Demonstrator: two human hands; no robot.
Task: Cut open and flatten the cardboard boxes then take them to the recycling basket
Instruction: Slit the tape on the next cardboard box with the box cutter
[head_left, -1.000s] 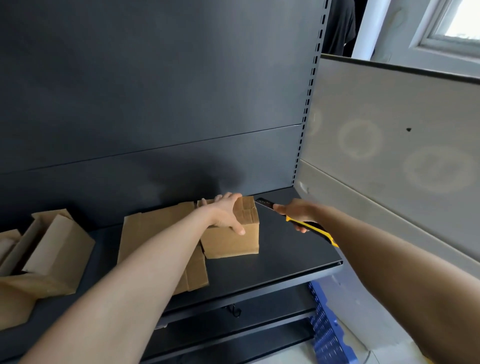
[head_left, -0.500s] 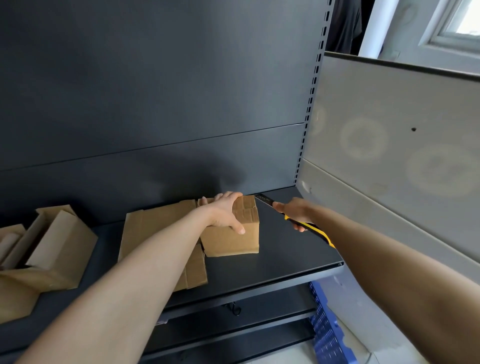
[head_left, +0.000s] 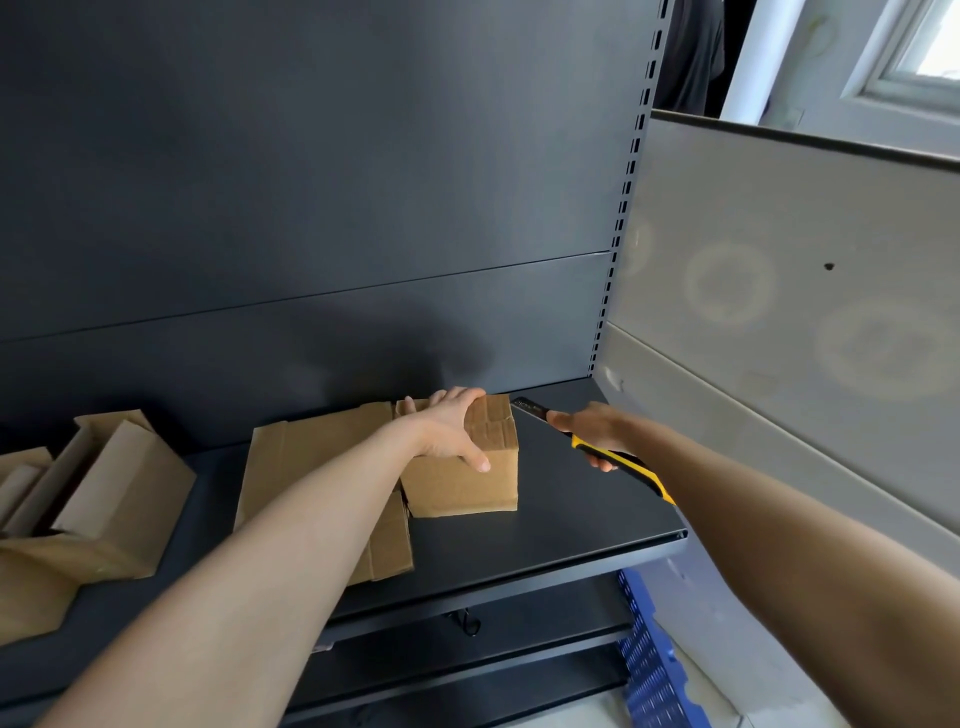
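Note:
A small closed cardboard box stands on the dark shelf. My left hand grips its top, thumb down the front face and fingers over the far edge. My right hand holds a yellow and black utility knife just right of the box, the blade end pointing at the box's upper right corner. A flattened cardboard box lies on the shelf to the left of the small one, partly under my left forearm.
Several opened cardboard boxes sit at the shelf's left end. A dark back panel rises behind the shelf, and a grey partition stands on the right. A blue perforated crate is on the floor below the shelf's right end.
My right hand has moved the knife up and left, closer to the box's upper right corner. My left hand stays on the box.

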